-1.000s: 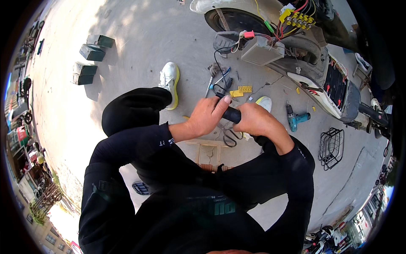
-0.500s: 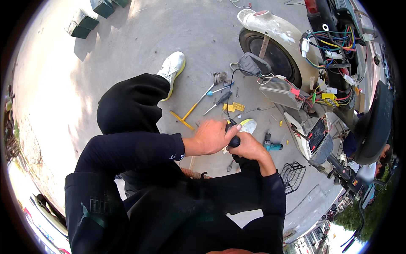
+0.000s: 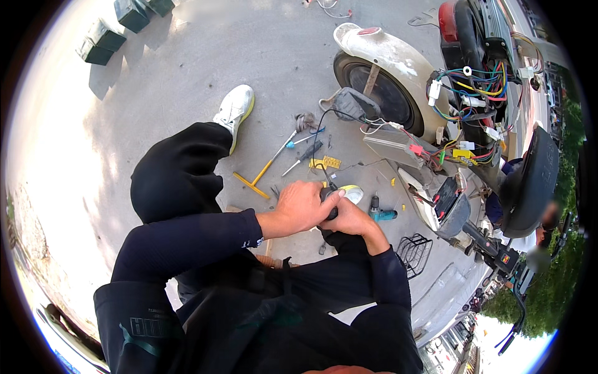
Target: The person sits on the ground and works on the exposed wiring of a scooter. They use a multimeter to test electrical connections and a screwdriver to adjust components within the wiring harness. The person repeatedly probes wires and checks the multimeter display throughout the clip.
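Both hands meet in front of me around a short black handlebar grip (image 3: 332, 214), mostly hidden by fingers. My left hand (image 3: 298, 207) is closed on one end of it, thumb laid along the top. My right hand (image 3: 352, 220) wraps the other end from beside and below. A thin black cable (image 3: 314, 146) runs from the grip up to the wiring of a partly stripped electric scooter (image 3: 405, 62). White and red wires there join a finned grey metal box (image 3: 389, 148).
On the ground lie a yellow T-handled tool (image 3: 254, 182), a screwdriver (image 3: 303, 159), yellow plastic pieces (image 3: 326, 163), a teal drill (image 3: 383, 214) and a black wire basket (image 3: 416, 254). Dark boxes (image 3: 103, 42) stand far left. Another person's dark sleeve (image 3: 494, 209) shows behind the scooter.
The whole view has shifted, so the scooter and tools appear farther left. Both hands stay closed on the grip, whose rounded black end now shows less.
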The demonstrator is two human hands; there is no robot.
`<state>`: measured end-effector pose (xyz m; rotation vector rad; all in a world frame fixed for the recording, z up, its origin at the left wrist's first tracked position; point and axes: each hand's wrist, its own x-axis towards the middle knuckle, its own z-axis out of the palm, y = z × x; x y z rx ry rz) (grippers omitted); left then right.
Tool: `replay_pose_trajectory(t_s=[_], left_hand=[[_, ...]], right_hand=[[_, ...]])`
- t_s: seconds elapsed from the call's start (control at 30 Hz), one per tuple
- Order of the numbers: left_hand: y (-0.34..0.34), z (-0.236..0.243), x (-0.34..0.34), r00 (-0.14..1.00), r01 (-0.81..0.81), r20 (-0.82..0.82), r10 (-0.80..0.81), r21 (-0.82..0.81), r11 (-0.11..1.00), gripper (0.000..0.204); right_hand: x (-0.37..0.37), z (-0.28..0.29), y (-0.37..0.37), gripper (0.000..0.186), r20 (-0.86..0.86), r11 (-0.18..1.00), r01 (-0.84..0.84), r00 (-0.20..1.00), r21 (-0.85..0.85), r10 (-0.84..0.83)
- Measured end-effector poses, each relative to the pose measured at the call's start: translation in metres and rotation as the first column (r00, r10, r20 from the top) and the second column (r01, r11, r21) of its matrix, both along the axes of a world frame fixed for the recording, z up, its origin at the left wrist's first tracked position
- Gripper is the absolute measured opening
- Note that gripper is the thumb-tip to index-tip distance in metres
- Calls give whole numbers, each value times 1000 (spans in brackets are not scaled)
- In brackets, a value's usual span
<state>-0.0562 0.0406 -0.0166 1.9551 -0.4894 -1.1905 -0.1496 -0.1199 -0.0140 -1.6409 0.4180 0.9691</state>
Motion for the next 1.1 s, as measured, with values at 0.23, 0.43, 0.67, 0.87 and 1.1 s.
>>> replay_pose_trajectory(t_s=[0.23, 0.43, 0.67, 0.87, 1.1], left_hand=[[-11, 9, 6, 987, 91, 143, -79, -81, 993, 72], [-24, 18, 7, 967, 129, 231, -106, -85, 988, 69], [-36, 20, 7, 935, 199, 327, -140, -152, 968, 62], [-51, 19, -3, 977, 140, 192, -92, -251, 958, 63], [-67, -3, -15, 995, 52, 99, -21, -325, 944, 63]], right_hand=[[-7, 8, 0, 31, -57, 988, 151, 987, -2, -151], [-24, -14, -7, 33, 137, 978, 121, 986, -171, -98], [-24, 21, -13, 33, 231, 908, 166, 970, -384, -79], [-29, 66, -22, 30, 154, 802, 103, 988, -589, -14], [-39, 60, -38, 25, 131, 751, 80, 991, -656, 9]])
